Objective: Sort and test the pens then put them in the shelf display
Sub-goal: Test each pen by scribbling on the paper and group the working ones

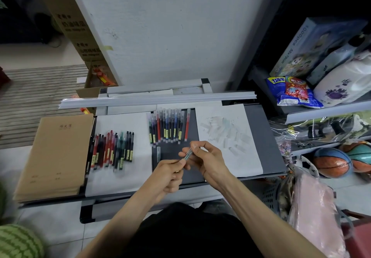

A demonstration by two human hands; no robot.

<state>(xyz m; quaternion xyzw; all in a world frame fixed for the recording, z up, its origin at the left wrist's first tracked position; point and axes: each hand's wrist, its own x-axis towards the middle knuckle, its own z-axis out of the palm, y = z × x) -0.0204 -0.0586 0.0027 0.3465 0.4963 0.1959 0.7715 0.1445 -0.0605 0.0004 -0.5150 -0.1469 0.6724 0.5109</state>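
Observation:
Both my hands hold one clear-bodied pen (188, 154) over the dark table. My right hand (204, 157) pinches its upper end, and my left hand (170, 174) grips its lower end. A clear pen cap (158, 153) lies on the table just left of them. Several capped pens (169, 126) lie in a neat row at the table's back middle. A looser bunch of red and dark pens (112, 149) lies on white paper to the left. A white test sheet (226, 137) with faint scribbles lies to the right.
A stack of brown notebooks (54, 153) sits at the table's left end. Long white strips (158, 99) lie across the back edge. Shelves (313, 111) with snack bags, boxes and balls stand to the right. A watermelon (18, 241) sits on the floor at lower left.

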